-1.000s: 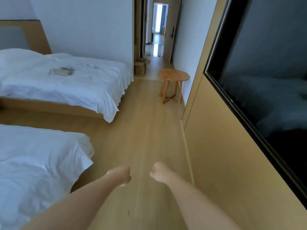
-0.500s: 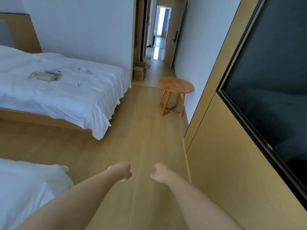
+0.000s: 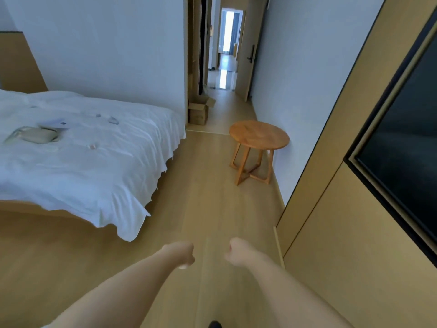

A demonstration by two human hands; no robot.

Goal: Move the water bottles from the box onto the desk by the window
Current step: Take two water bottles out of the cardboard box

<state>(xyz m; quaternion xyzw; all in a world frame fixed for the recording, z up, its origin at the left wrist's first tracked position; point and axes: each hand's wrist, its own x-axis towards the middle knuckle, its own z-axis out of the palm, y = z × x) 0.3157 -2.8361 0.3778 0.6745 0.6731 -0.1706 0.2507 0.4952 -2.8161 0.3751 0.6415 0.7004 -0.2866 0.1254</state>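
An open cardboard box stands on the floor far ahead, at the corner where the hallway begins; its contents are hidden from here. No water bottle and no desk are in view. My left hand and my right hand are held out in front of me over the wooden floor, both curled into fists with nothing in them. The box is several steps beyond both hands.
A bed with white sheets fills the left side, with a small bag and papers on it. A round wooden side table stands by the right wall. A panelled wall with a dark screen runs along the right. The hallway continues ahead.
I have moved forward along the floor: the near bed has dropped out of view, and the far bed, round table and box look closer. Both fists stay closed in front.
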